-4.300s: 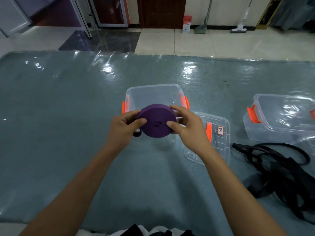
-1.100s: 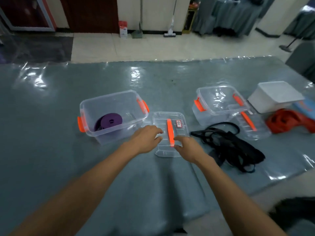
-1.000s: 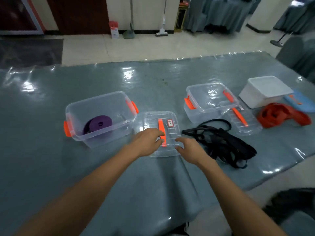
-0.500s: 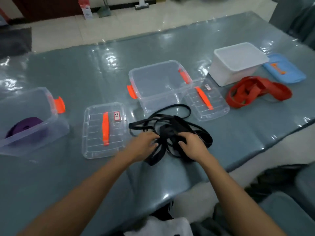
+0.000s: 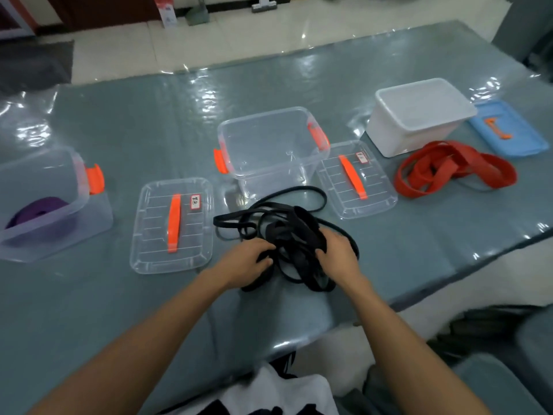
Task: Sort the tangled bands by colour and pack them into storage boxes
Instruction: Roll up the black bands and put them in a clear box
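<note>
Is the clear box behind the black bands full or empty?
Empty. Through the open top of the clear box only its bare bottom shows; its lid lies flat beside it, and the black bands are on the table.

Clear boxes: two, left (image 5: 54, 205), centre (image 5: 270, 148)
White box: one (image 5: 419, 115)
Clear lids: two (image 5: 172, 226), (image 5: 356, 178)
Blue lid: one (image 5: 505, 127)
Band bundles: three, purple (image 5: 39, 208), black (image 5: 287, 232), red (image 5: 454, 169)
Hands: two (image 5: 248, 262), (image 5: 338, 256)

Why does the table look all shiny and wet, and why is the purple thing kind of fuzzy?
In the head view, the table wears a clear plastic sheet, and white glare patches ripple on it near the far edge; it only looks wet. The purple band looks fuzzy because you see it through the cloudy wall of its clear box, near the soft, stretched picture edge. The black bands in the middle look sharper.
</note>
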